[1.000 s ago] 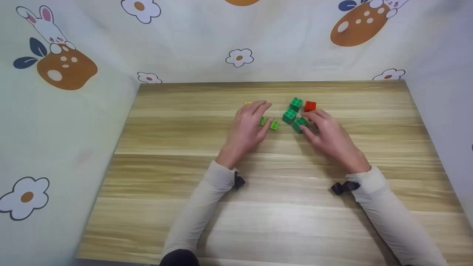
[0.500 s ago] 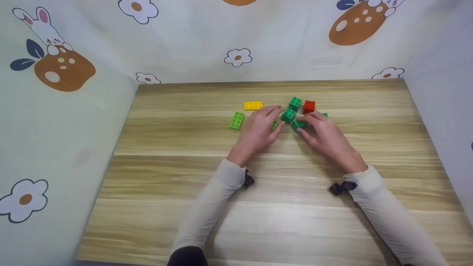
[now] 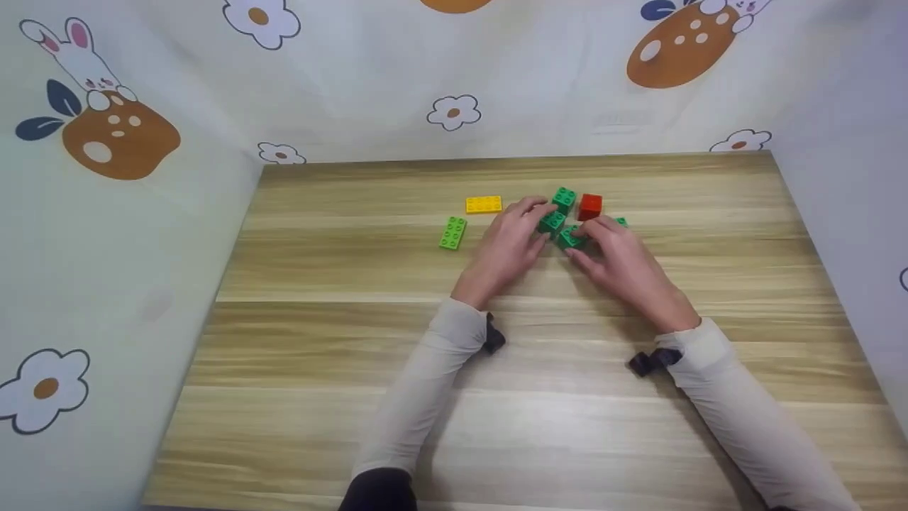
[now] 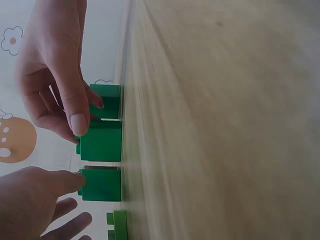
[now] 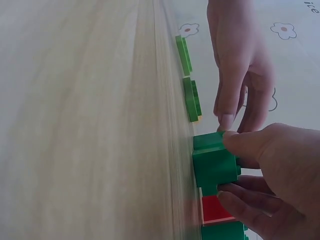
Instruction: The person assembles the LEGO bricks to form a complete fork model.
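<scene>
My left hand (image 3: 505,245) reaches to the middle green building block (image 3: 552,221). Thumb and index finger are at its near and far sides, pinching its upper edge; in the left wrist view the thumb meets the block (image 4: 101,185) near its studs. My right hand (image 3: 624,259) grips another green block (image 3: 569,238) just to the right and nearer, thumb on the near side and fingers beyond. That held block (image 5: 215,162) stands on the table in the right wrist view. Behind both is a third green block (image 3: 564,199), with a red block (image 3: 590,206) to its right.
A yellow flat brick (image 3: 484,204) and a light green flat brick (image 3: 453,233) lie left of my left hand. Another green piece (image 3: 621,222) shows behind my right hand. Patterned white walls (image 3: 369,92) border the wooden table (image 3: 340,341) at the back and sides.
My left hand has moved right, from above the light green bricks to the middle green block, uncovering the yellow brick and a light green one. My right hand has stayed at its green block.
</scene>
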The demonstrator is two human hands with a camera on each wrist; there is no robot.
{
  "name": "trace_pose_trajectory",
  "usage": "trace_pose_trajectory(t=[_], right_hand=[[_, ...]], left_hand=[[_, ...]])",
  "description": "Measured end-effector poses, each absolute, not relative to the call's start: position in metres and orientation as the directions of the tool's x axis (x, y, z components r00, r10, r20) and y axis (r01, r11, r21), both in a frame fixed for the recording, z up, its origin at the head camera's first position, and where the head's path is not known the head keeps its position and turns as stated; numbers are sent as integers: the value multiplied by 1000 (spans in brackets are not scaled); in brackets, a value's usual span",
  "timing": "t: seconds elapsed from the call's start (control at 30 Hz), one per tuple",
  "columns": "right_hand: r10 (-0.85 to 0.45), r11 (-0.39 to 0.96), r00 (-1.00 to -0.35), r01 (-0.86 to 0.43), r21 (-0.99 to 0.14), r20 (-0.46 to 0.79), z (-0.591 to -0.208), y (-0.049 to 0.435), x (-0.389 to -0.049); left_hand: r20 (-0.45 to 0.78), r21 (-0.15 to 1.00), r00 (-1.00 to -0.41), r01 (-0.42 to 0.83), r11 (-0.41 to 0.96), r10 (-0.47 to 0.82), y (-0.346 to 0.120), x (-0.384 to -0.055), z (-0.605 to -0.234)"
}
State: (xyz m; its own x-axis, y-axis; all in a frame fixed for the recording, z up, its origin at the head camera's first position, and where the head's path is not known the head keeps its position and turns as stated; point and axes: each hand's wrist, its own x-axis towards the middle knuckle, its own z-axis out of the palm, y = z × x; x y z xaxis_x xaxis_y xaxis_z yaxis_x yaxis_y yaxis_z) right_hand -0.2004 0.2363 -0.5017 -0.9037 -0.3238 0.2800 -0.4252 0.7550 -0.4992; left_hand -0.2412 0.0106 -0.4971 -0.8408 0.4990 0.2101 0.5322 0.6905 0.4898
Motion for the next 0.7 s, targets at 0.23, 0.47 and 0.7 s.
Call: trace_pose_trajectory(t=[0.23, 0.47, 0.7], right_hand=[[-320, 759, -906, -420, -497, 276, -502, 236, -200], [-308, 752, -911, -410, -516, 275, -503, 236, -200], [-301, 745, -912, -407, -528, 279, -503, 237, -201]], left_hand=[[197, 484, -836, 537, 691, 511, 17, -243, -498], [202, 480, -838, 536, 695, 507, 16, -242, -499], [155, 501, -853, 502, 705, 498, 16, -243, -498]])
